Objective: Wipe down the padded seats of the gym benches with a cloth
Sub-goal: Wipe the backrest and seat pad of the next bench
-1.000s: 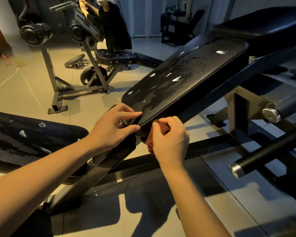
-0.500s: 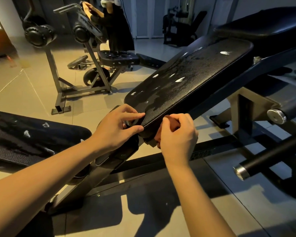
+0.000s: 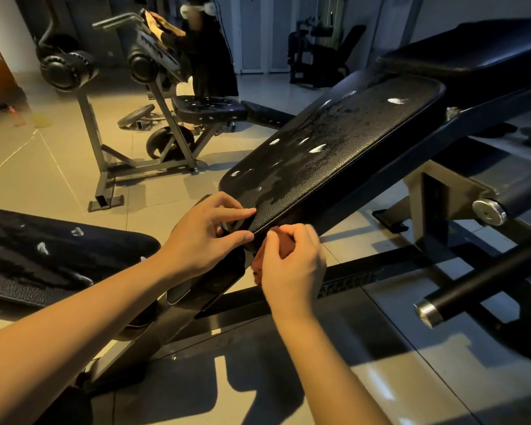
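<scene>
The black seat pad (image 3: 334, 154) tilts up to the right and has wet patches and small white blobs on it. The left hand (image 3: 206, 234) is at the low corner of the pad, with one finger on top and the thumb under, pinching the edge. The right hand (image 3: 292, 265) is just beside it, below the pad's edge. Its fingers are curled tight around a red-orange cloth (image 3: 284, 245), and the cloth is pressed up against the side of the pad. Another black bench pad (image 3: 43, 259) lies low on the left with white blobs too. A black bar with a shiny end (image 3: 488, 271) sticks out on the right
</scene>
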`<state>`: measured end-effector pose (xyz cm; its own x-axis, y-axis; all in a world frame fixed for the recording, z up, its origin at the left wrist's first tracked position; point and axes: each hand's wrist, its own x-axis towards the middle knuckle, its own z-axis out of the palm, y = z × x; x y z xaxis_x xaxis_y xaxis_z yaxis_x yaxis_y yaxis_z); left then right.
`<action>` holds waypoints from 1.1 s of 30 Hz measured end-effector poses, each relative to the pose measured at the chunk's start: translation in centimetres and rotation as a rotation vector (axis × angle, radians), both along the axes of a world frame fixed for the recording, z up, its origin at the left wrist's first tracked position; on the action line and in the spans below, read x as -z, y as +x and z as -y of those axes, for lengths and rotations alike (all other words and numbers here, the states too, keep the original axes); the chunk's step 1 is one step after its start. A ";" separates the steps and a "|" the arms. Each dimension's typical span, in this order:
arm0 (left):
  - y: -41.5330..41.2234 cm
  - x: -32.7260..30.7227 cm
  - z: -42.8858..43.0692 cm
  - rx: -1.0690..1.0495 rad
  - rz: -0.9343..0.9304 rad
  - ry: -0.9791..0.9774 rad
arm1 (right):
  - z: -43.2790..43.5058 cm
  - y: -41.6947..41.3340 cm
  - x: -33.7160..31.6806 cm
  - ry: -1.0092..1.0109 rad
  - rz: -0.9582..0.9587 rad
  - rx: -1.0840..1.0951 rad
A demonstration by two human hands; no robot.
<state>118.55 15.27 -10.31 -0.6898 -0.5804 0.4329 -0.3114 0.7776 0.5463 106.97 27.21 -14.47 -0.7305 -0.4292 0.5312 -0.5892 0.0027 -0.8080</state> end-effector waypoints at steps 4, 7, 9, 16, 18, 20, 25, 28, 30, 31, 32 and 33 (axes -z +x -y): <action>0.3 0.3 0.2 0.028 -0.002 0.005 | -0.1 0.9 1.2 0.066 -0.003 -0.102; 0.2 0.4 0.3 0.026 0.010 -0.006 | -1.3 -1.8 -2.7 -0.130 0.045 0.014; 0.2 0.3 0.4 0.019 0.007 -0.005 | -2.8 -4.6 -6.1 -0.256 0.090 0.097; 0.1 -0.5 0.4 0.028 0.002 0.059 | -4.2 -7.9 -9.9 -0.402 0.008 0.272; 0.1 -0.6 0.3 0.037 -0.005 0.063 | -2.9 -6.3 -8.3 -0.328 -0.034 0.236; 0.2 -0.6 0.2 0.042 -0.011 0.060 | -2.0 -4.7 -6.3 -0.270 -0.072 0.211; 0.0 -0.6 0.3 0.035 -0.021 0.061 | -1.7 -2.4 -4.2 -0.176 -0.105 0.188; -0.1 -0.6 0.5 0.043 -0.028 0.078 | -1.7 0.2 -2.5 -0.070 -0.121 0.073; -0.1 -0.5 0.5 0.041 -0.024 0.075 | -2.1 1.3 -2.2 0.001 -0.068 -0.011; -0.1 -0.5 0.4 0.035 -0.020 0.068 | -2.4 1.3 -2.6 0.031 0.014 -0.055; -0.1 -0.5 0.3 0.029 -0.012 0.060 | -2.7 1.0 -3.4 0.038 0.124 -0.098; -0.1 -0.6 0.2 0.025 -0.003 0.048 | -3.1 0.2 -4.2 0.019 0.232 -0.131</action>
<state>118.49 15.11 -9.72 -0.7032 -0.5829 0.4071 -0.2906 0.7582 0.5837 107.19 30.35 -10.24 -0.7694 -0.5364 0.3469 -0.3846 -0.0448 -0.9220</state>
